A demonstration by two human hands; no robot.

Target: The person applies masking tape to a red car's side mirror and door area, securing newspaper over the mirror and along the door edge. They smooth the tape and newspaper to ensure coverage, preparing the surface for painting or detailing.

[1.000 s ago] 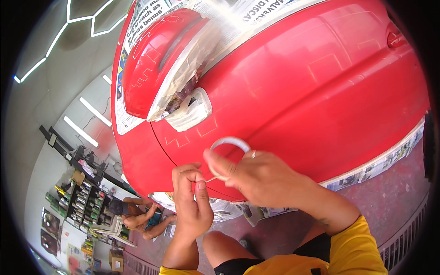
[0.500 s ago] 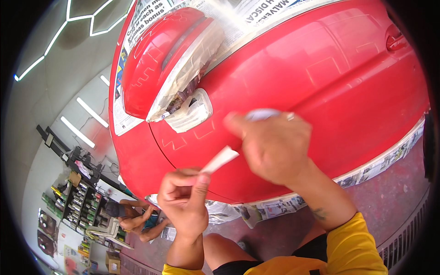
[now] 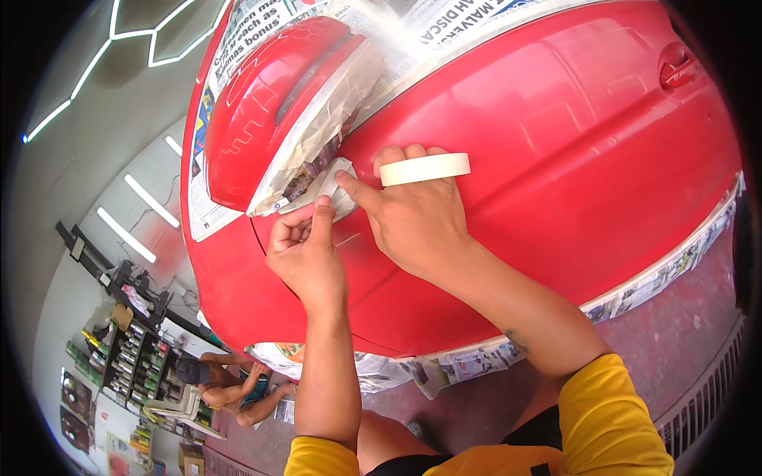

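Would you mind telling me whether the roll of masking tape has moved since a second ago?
Yes. The roll of masking tape, on the right hand, has risen up the red car panel, nearer the masked side mirror.

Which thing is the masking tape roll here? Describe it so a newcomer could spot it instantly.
Start at the big red car body filling the upper frame, then find the right hand pressed against its middle. The masking tape roll sits looped over that hand's fingers. It is a flat cream ring, plain and unprinted, unlike the newspaper masking along the car's edges.
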